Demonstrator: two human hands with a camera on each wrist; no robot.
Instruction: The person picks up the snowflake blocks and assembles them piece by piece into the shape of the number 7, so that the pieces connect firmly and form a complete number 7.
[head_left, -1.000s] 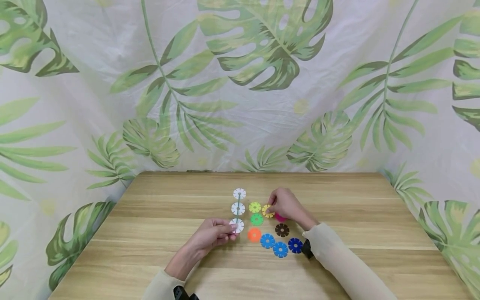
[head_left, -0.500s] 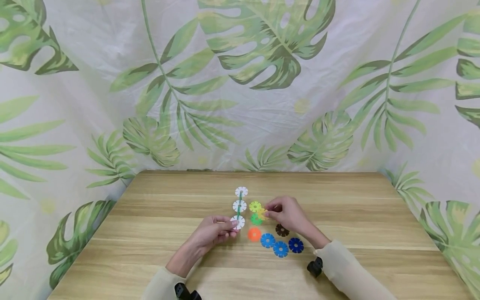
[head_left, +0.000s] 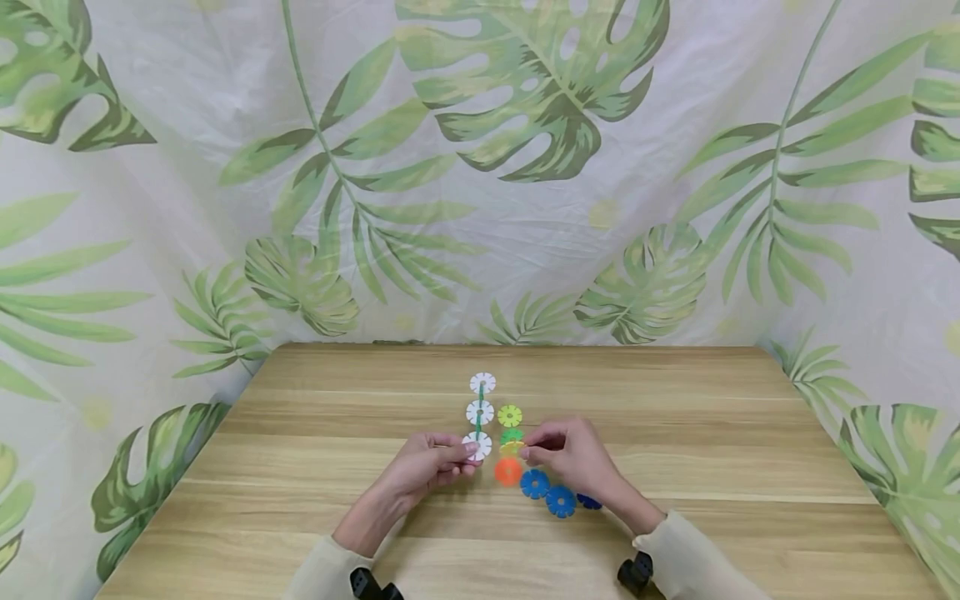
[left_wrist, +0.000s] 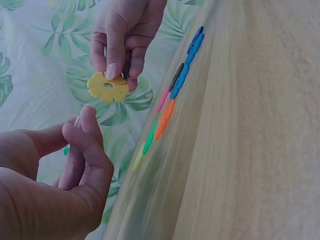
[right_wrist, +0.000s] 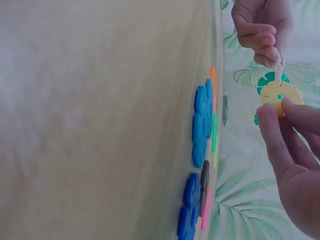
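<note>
My left hand pinches the lowest white notched disc of a chain between thumb and fingers. The chain runs away from me: several white discs with green discs set edge-on between them. Between thumb and fingertips, my right hand pinches a yellow notched disc with a round centre hole. It is held tilted, just right of the chain's near end. In the right wrist view the yellow disc partly overlaps a green disc of the chain. Both hands are raised off the table.
Loose discs lie on the wooden table: lime, green, orange, two blue and dark blue. Brown and pink ones are hidden behind my right hand in the head view. A leaf-patterned cloth hangs behind.
My right hand has lifted the yellow disc from the loose ones and brought it left and nearer to me, tilting it. My left hand and the chain have shifted only slightly.
</note>
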